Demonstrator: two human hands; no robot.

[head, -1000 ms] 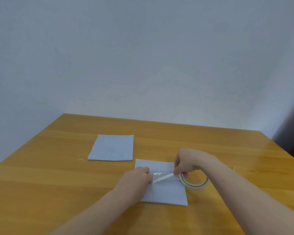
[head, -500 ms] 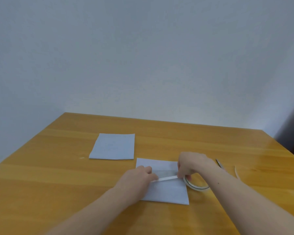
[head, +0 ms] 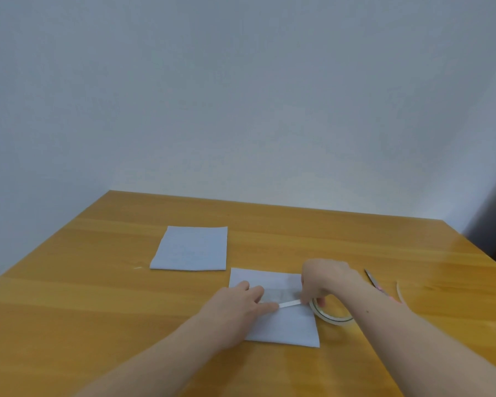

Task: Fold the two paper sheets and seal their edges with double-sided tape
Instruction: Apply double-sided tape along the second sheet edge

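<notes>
A folded paper sheet (head: 284,325) lies low and right of centre in the frame, and a narrow white strip of tape (head: 290,304) runs across its middle from the left hand (head: 241,306) to the tape roll (head: 328,313), which sits on the worktop (head: 98,296) touching the sheet's right edge. The left hand lies flat on the sheet, its straight fingers pressing the strip's left end down. The right hand (head: 325,280) is curled over the roll, pinching the strip where it leaves the roll. Compared with half a second ago, the strip lies lower and closer to the paper, and the left fingers have slid a little further right along it; both sheets stay where they were. The second folded sheet (head: 191,249) rests well apart at the upper left of the first. Scissors (head: 373,279) and a loose curl of backing strip (head: 399,290) lie just right of the right forearm. Bare worktop extends left to the near edge and back toward the wall; the right edge runs close behind the scissors.
</notes>
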